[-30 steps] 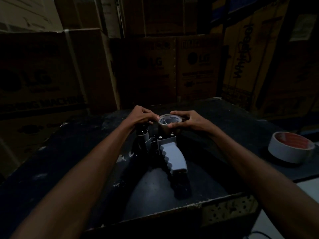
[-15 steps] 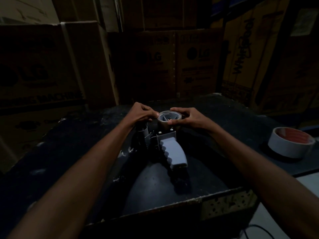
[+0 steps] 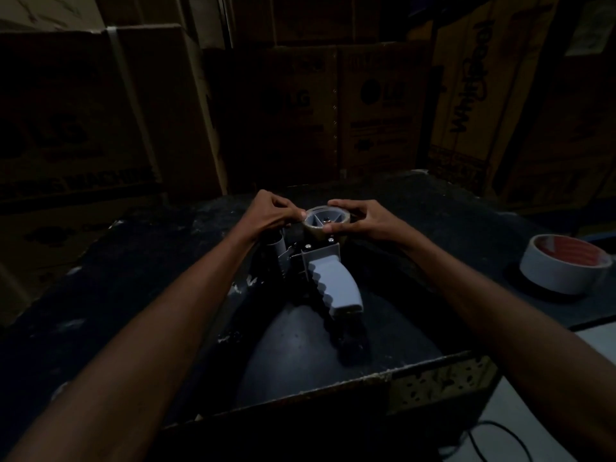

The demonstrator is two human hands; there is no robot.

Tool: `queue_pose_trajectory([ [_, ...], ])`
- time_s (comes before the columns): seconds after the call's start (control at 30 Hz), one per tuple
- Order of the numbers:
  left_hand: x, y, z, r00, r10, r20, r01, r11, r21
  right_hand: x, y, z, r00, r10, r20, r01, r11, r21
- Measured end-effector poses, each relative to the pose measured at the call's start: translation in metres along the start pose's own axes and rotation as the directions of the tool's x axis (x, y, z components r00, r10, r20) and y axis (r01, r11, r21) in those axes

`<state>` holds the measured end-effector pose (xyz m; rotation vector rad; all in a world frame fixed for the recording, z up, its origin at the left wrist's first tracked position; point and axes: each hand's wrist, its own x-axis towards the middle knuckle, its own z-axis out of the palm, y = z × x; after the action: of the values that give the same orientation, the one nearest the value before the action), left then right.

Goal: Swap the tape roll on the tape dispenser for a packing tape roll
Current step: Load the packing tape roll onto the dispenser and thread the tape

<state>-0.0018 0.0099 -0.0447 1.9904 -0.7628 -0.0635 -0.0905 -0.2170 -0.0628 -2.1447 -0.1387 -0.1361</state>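
Observation:
A grey tape dispenser (image 3: 333, 281) lies on its side on the dark table (image 3: 133, 295), its ribbed handle pointing towards me. A thin, nearly used-up tape roll (image 3: 325, 225) sits on the dispenser's spoked hub at the far end. My right hand (image 3: 363, 220) grips this roll from the right, thumb at the front and fingers over the far rim. My left hand (image 3: 275, 213) pinches at the roll's left edge with closed fingertips; whether it holds the tape's end is too dark to tell. A wide white packing tape roll (image 3: 563, 268) with a red core lies flat at the table's right edge.
Large cardboard appliance boxes (image 3: 333, 111) stand stacked close behind and to the left of the table. The table's front edge (image 3: 433, 371) is chipped and pale at the right corner. A cable (image 3: 480, 438) lies on the light floor at lower right. The scene is very dim.
Both hands stay at the roll on the hub. The right hand's fingers have spread further around the roll, uncovering the spokes. The view has shifted slightly.

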Motion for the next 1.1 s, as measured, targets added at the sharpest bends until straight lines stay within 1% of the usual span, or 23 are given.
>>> queue_pose_trajectory([
  [0.17, -0.0004, -0.0008, 0.0002, 1.000, 0.008, 0.003, -0.008, 1.000, 0.029, -0.0024, 0.0007, 0.0018, 1.000, -0.016, -0.010, 0.016, 1.000, 0.008],
  [0.7, -0.0016, -0.0042, 0.0017, 1.000, 0.007, 0.013, -0.007, 1.000, 0.029, -0.0008, 0.0055, 0.0024, 1.000, -0.017, 0.012, 0.017, 0.999, 0.049],
  [0.83, -0.0022, 0.0005, 0.0017, 0.999, 0.044, 0.025, -0.046, 0.996, 0.081, -0.0016, 0.0042, 0.0026, 0.999, -0.029, 0.015, 0.028, 0.999, 0.042],
  [0.93, -0.0003, 0.0025, 0.0007, 0.998, 0.044, 0.036, -0.048, 0.993, 0.112, -0.0002, 0.0060, 0.0029, 0.999, -0.034, 0.012, 0.033, 0.999, 0.040],
  [1.1, -0.0028, -0.0020, 0.0026, 0.998, 0.043, 0.035, -0.045, 0.996, 0.074, -0.0005, 0.0080, 0.0048, 1.000, -0.020, -0.002, 0.020, 0.999, 0.034],
])
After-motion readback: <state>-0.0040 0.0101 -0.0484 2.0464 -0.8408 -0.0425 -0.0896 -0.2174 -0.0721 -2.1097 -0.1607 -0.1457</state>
